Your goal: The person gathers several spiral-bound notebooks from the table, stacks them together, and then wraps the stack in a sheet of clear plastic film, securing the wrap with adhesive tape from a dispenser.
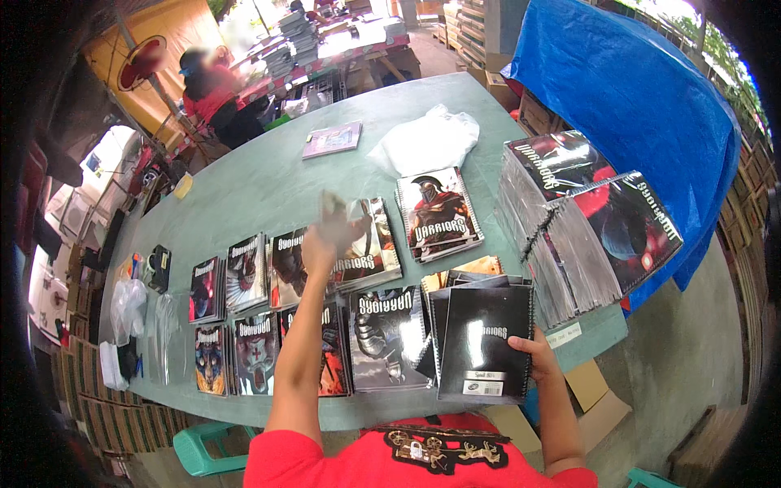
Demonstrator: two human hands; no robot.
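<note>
My left hand (329,234) is smeared by motion above a stack of spiral notebooks (378,236) with a warrior picture on the cover. I cannot make out its fingers or whether anything is in them. Near the front edge, my right hand (533,355) grips a black-backed spiral notebook (480,342) by its right side, thumb on top. Beneath it lies an uneven pile of notebooks (480,268). Beside that pile, a stack with a grey armoured figure (385,333) faces up. Another stack with a red-caped, helmeted warrior (439,211) sits farther back.
More notebook stacks (255,354) stand in two rows at the left. Tall notebook piles (586,211) fill the right end of the green table (268,191). White plastic (431,138) and a purple booklet (333,139) lie behind. A blue tarp (634,98) hangs right; a person (215,98) is beyond.
</note>
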